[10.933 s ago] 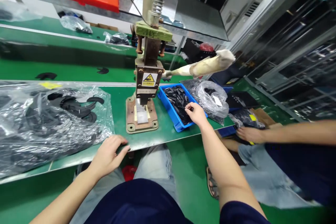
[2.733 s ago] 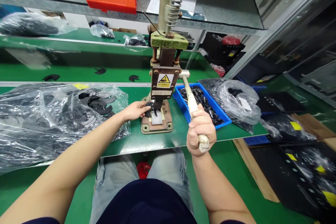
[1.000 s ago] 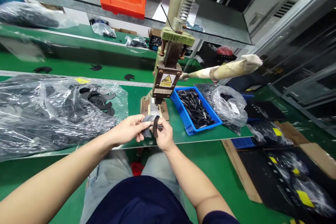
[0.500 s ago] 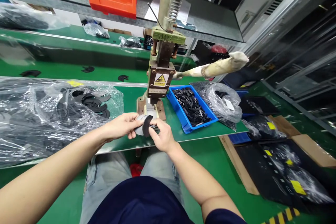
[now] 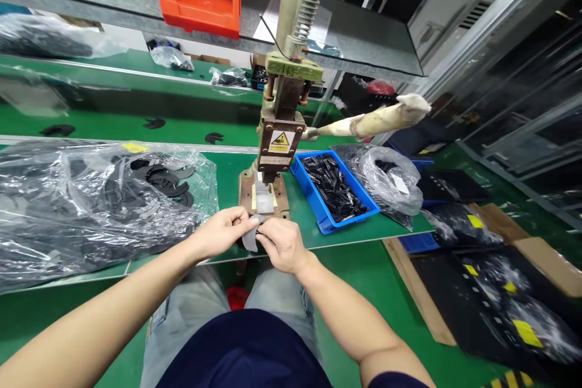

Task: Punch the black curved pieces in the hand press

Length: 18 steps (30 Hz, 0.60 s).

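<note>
1. Plastic bag (image 5: 82, 224), clear and crinkled, covers the left of the green bench (image 5: 304, 215); dark curved pieces (image 5: 170, 185) show at its right end.
2. Beyond it, on the far green strip, three more curved cut-outs (image 5: 154, 123) lie well apart in a loose row.
3. Farther still, an orange bin (image 5: 207, 12) sits on the shelf edge.
4. The left hand (image 5: 225, 231) pinches a grey curved piece (image 5: 250, 240) between thumb and fingers. This piece is held up at the bench's near edge, just in front of the press base (image 5: 245, 194).
5. The press (image 5: 277, 154) stands upright behind the hands, a pale block (image 5: 264, 201) on its base under the ram, with nothing held against it.
6. The right hand (image 5: 284, 245) is curled in, thumb and fingers gripping the piece's right edge; whether a small part is hidden between them, I cannot tell. The step in hand looks like two-handed fitting or checking of that edge; the next move calls for keeping the left pinch steady while the right fingers work precisely.
7. A blue tray (image 5: 324, 221) of small black parts (image 5: 334, 185) sits right of the press.
8. Above it, the wrapped lever (image 5: 377, 121) juts rightward, untouched.
</note>
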### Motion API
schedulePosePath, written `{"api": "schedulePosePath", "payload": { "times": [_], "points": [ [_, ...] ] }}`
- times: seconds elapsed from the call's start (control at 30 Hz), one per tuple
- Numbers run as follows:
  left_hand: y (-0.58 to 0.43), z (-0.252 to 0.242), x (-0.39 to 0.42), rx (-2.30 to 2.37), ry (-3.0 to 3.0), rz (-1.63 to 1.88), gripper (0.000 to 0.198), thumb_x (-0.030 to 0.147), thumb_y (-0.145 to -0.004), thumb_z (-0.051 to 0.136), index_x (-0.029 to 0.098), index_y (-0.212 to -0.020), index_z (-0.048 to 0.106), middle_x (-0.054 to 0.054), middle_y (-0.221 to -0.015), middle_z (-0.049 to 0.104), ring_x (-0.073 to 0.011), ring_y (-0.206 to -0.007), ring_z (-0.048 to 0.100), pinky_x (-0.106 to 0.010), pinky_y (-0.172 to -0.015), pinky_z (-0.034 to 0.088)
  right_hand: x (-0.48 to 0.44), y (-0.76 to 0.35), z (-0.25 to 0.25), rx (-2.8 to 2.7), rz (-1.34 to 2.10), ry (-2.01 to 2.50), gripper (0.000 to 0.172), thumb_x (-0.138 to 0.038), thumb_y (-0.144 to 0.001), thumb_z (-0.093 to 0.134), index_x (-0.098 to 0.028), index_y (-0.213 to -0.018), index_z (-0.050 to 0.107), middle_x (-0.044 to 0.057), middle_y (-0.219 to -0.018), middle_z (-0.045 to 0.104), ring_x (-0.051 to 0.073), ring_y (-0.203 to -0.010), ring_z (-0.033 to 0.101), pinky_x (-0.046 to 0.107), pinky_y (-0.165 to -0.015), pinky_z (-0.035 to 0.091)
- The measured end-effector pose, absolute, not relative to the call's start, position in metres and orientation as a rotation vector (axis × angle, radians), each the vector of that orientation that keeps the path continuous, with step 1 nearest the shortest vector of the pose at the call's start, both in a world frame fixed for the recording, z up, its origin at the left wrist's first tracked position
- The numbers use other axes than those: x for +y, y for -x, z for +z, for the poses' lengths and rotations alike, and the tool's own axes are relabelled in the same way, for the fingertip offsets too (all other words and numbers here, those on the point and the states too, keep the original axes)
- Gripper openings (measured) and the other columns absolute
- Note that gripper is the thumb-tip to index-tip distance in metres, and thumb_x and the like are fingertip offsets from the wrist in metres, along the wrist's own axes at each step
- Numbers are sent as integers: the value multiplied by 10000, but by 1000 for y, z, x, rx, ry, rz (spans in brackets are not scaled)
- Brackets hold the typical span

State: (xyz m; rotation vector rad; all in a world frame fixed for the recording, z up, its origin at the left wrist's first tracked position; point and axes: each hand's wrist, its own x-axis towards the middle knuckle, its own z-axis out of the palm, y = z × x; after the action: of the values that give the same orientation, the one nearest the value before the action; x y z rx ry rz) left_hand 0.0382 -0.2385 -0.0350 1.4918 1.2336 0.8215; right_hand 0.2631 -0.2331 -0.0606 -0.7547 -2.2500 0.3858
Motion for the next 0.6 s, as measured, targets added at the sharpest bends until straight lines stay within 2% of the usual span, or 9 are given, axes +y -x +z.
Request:
{"api": "schedulePosePath", "payload": {
  "times": [0.13, 0.23, 0.3, 0.4, 0.5, 0.6],
  "points": [
    [-43, -37, -243, 1141, -1362, 928, 455, 618, -861, 794, 210, -957, 616, 22, -836, 617, -147, -746, 563, -267, -684, 472, -236, -276, -52, -2141, 462, 710, 150, -292, -1029, 613, -246, -1122, 722, 87, -1008, 801, 221, -894, 729, 381, -834, 589],
    [-49, -40, -248, 935, -1275, 717, 497, 656, -896, 747, 204, -1080, 652, -16, -872, 682, -169, -714, 632, -308, -673, 535, -239, -289, -41, -2108, 665, 762, 171, -333, -1035, 620, -235, -1114, 736, 81, -1051, 805, 210, -948, 743, 372, -881, 601],
    [-51, -47, -250, 878, -1277, 614, 482, 665, -922, 712, 207, -1060, 660, -9, -791, 672, -174, -642, 623, -321, -640, 536, -242, -297, -33, -2065, 842, 867, 183, -346, -1038, 614, -227, -1093, 741, 60, -1033, 804, 192, -938, 745, 351, -879, 600],
    [-51, -63, -250, 935, -1424, 623, 418, 640, -964, 671, 224, -923, 648, -7, -760, 666, -191, -693, 631, -324, -678, 543, -241, -308, -21, -2033, 976, 1045, 151, -300, -1022, 624, -212, -1060, 741, 24, -993, 807, 155, -876, 743, 288, -809, 592],
    [-49, -84, -249, 1045, -1673, 602, 410, 611, -1020, 591, 231, -875, 644, -8, -784, 668, -194, -733, 624, -311, -689, 526, -224, -320, -11, -2094, 890, 1222, 106, -245, -993, 642, -207, -1011, 739, -1, -935, 807, 131, -795, 732, 246, -729, 575],
    [-47, -104, -253, 1128, -1937, 576, 366, 544, -1068, 530, 239, -907, 655, -9, -780, 670, -197, -718, 633, -316, -688, 508, -179, -337, 3, -2126, 717, 1363, 101, -222, -974, 646, -209, -963, 746, -1, -906, 806, 142, -792, 730, 259, -743, 572]
  ]
}}
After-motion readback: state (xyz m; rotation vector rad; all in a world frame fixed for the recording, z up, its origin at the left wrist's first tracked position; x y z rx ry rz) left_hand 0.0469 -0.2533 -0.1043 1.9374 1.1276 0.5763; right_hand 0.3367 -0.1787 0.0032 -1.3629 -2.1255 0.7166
